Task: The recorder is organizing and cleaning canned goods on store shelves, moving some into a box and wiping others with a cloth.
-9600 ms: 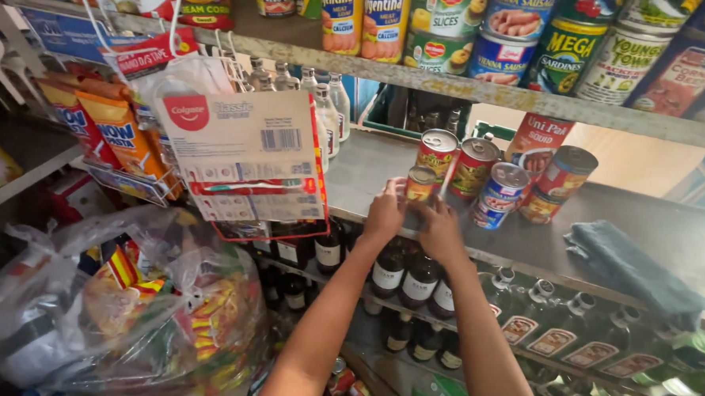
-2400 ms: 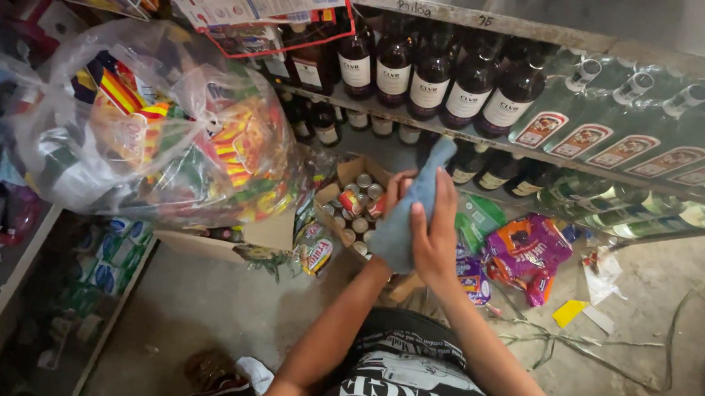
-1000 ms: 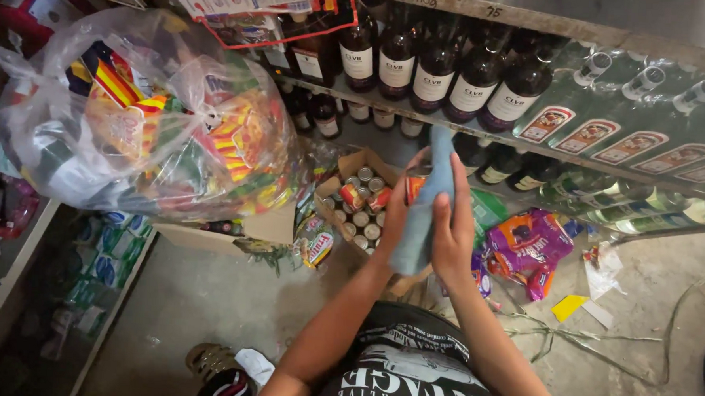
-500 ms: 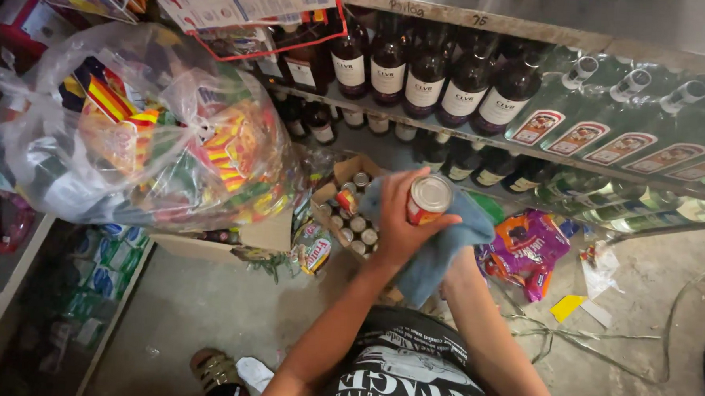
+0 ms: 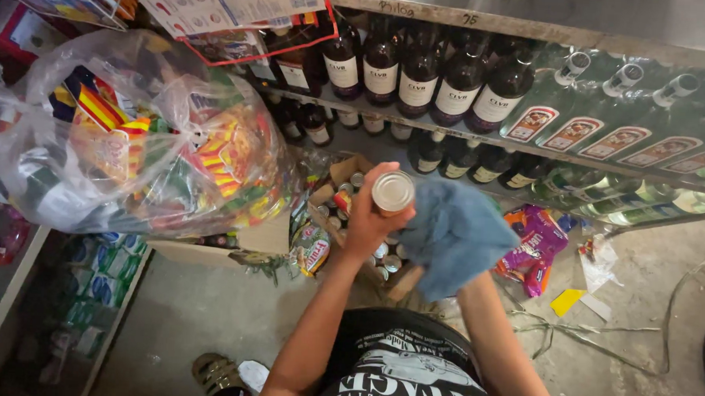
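One tin can stands upright in the left hand, whose fingers wrap around its side. One blue cloth covers the right hand, touching the can's right side; its grip is hidden. Below sits one cardboard box of cans.

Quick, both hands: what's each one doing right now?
Left hand: closed around a small can.
Right hand: hidden under the blue cloth; grip cannot be told.

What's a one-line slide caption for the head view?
Left hand holds a can upright while the right hand, hidden under a blue cloth, hovers above a box of cans.
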